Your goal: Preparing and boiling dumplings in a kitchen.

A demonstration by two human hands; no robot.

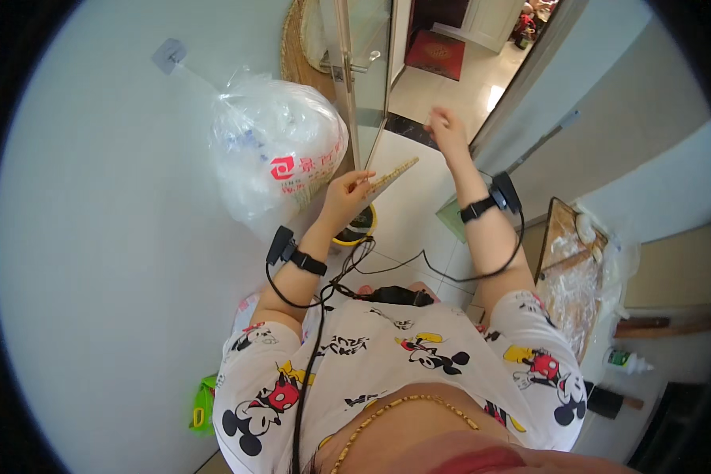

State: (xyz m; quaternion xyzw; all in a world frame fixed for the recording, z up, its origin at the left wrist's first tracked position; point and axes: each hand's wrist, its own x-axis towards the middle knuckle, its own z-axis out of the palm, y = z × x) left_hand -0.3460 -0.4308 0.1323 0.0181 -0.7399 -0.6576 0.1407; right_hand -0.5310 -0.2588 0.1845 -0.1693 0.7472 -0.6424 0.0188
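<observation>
My left hand (351, 192) grips one end of a thin, flat, pale yellow patterned thing (394, 175), seen nearly edge-on; what it is I cannot tell. My right hand (447, 127) is raised beyond its far end, apart from it, over the doorway. The fingers of this hand are curled and slightly blurred, and whether they hold something small does not show. Left of my left hand, a large clear plastic bag (278, 142) stuffed with more plastic hangs from an adhesive wall hook (170, 56).
Ahead are a glass door (370, 89) with a metal handle and a red doormat (436, 54). A black bin with a yellow rim (355, 228) stands below my left hand. Cables (346, 278) hang before me. At right, clear plastic covers a wooden board (569, 278), near a white bottle (625, 360).
</observation>
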